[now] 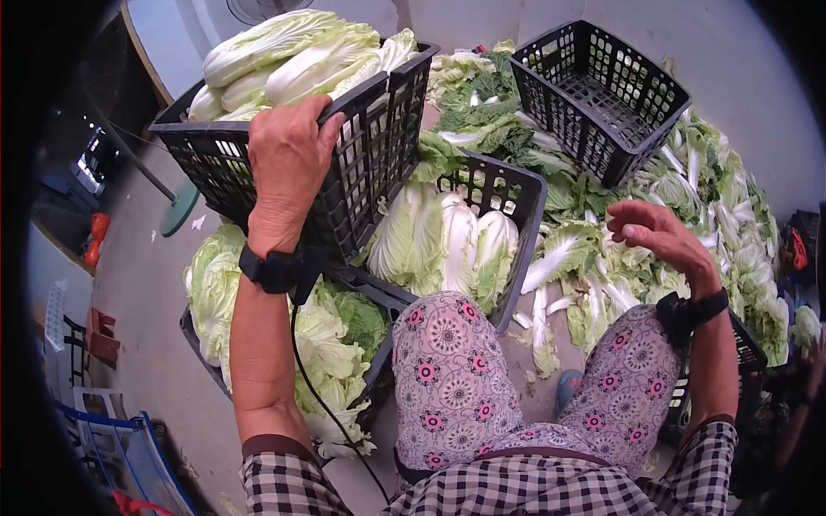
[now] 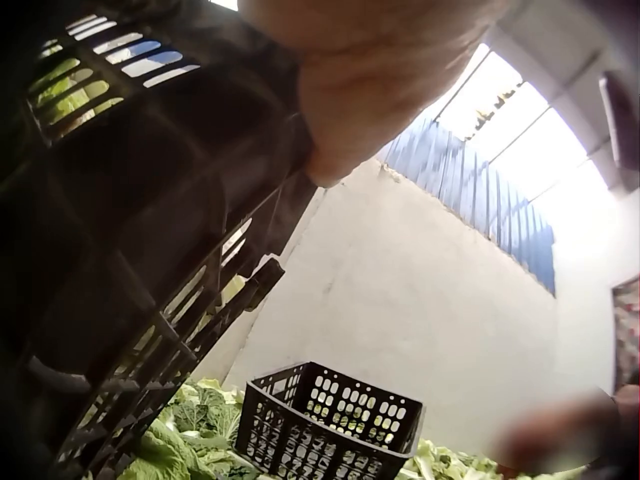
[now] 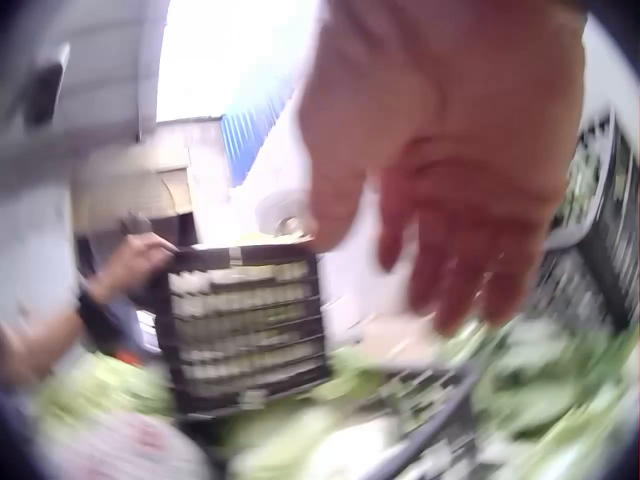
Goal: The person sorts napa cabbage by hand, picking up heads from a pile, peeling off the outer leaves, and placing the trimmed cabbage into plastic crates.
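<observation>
Our left hand (image 1: 288, 163) grips the near rim of a crate (image 1: 370, 163) of cabbages (image 1: 318, 69), our right hand (image 1: 664, 236) hovers loose, and only the wrist views show the blue panel (image 2: 490, 205).

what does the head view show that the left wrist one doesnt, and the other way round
Only the head view shows the patterned trousers, the checked sleeves, the green disc on the floor, and the low crate with cabbages in front of the knees.

Only the left wrist view shows the blue panel above the wall and the bright opening beside it.

Both show the left hand gripping the filled crate, plus the far crate, loose leaves and pale wall.
</observation>
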A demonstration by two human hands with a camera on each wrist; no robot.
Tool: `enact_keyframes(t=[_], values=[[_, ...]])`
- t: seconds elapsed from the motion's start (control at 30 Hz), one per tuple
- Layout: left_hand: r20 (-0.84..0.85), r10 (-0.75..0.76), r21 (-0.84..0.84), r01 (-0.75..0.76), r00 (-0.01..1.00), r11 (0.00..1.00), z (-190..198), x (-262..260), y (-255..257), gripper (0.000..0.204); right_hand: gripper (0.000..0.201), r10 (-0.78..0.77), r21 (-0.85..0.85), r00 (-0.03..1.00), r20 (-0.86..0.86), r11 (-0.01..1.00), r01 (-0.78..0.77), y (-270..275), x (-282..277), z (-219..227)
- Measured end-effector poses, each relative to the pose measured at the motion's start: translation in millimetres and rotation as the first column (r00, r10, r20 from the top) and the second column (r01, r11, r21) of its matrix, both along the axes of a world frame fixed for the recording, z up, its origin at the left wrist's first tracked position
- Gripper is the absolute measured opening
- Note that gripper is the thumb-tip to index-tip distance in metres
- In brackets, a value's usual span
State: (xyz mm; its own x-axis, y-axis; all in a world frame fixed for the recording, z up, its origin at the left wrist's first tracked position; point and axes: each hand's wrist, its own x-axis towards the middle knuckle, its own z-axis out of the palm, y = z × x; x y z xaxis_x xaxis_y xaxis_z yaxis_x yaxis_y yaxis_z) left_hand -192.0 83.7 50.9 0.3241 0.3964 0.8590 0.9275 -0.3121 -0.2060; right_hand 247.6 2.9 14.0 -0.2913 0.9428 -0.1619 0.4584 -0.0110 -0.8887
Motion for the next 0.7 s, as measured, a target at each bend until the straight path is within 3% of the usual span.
enact_keyframes(t=[0.1,0.2,0.27,0.47,0.63,0.7], values=[[0.018,0.016,-0.051,-0.015,1.000,0.999,-1,0,1,0.024,0.069,0.080,0.010,0.987,0.140,0.997,-0.082,18,2,13],[-0.029,-0.041,0.116,0.045,0.999,0.992,-5,-3,8,0.021,0.080,0.088,0.124,0.967,0.240,0.985,-0.121,27,-10,18],[-0.029,-0.034,0.105,0.037,0.999,0.994,-3,-5,8,0.022,0.083,0.126,0.089,0.938,0.322,0.983,-0.163,39,-11,10],[-0.032,-0.018,0.067,0.020,0.999,0.998,-1,-16,12,0.024,0.083,0.243,0.083,0.908,0.341,0.955,-0.286,88,-2,-12],[-0.009,-0.004,0.021,0.004,1.000,1.000,1,-18,7,0.020,0.074,0.214,0.130,0.916,0.340,0.954,-0.272,142,11,-25],[0.015,0.005,-0.003,-0.005,1.000,1.000,1,-17,6,0.021,0.082,0.214,0.141,0.930,0.300,0.954,-0.265,156,11,-40]])
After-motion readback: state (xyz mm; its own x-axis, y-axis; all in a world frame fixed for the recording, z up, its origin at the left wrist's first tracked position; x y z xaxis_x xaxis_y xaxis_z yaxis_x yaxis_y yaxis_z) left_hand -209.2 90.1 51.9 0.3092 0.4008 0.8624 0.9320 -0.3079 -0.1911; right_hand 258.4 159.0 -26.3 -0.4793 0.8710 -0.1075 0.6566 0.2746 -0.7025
